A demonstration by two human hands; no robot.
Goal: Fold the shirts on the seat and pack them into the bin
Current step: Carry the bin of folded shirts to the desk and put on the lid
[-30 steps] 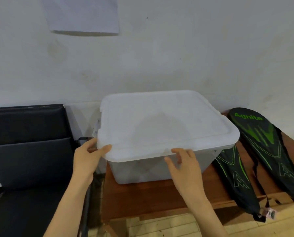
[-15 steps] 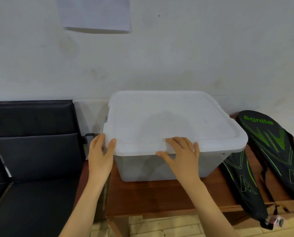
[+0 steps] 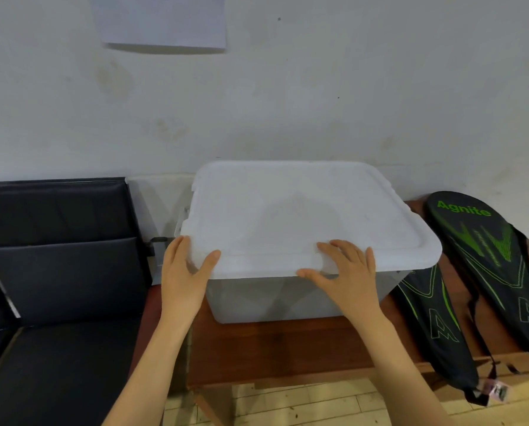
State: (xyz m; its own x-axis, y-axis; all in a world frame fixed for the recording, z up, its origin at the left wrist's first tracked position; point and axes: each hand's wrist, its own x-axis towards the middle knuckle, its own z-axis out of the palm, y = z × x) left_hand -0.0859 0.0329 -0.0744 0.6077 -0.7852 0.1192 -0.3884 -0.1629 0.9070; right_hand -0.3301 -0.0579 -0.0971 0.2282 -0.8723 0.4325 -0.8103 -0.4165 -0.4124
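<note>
Both grips clasp the bin's white lid (image 3: 287,216) at its near edge. The left grip (image 3: 184,272) pinches the near-left corner between thumb and fingers. The right grip (image 3: 347,272) lays its fingers on top, thumb at the front rim. The translucent bin (image 3: 303,299) sits on a brown tabletop (image 3: 272,348) at frame centre, lid on. A black seat (image 3: 57,348) fills the lower left; no shirts show on it. Two black-and-green racket covers (image 3: 487,265) lie at right. The task looks barely begun: opening the bin comes first, and all folding and packing remains.
</note>
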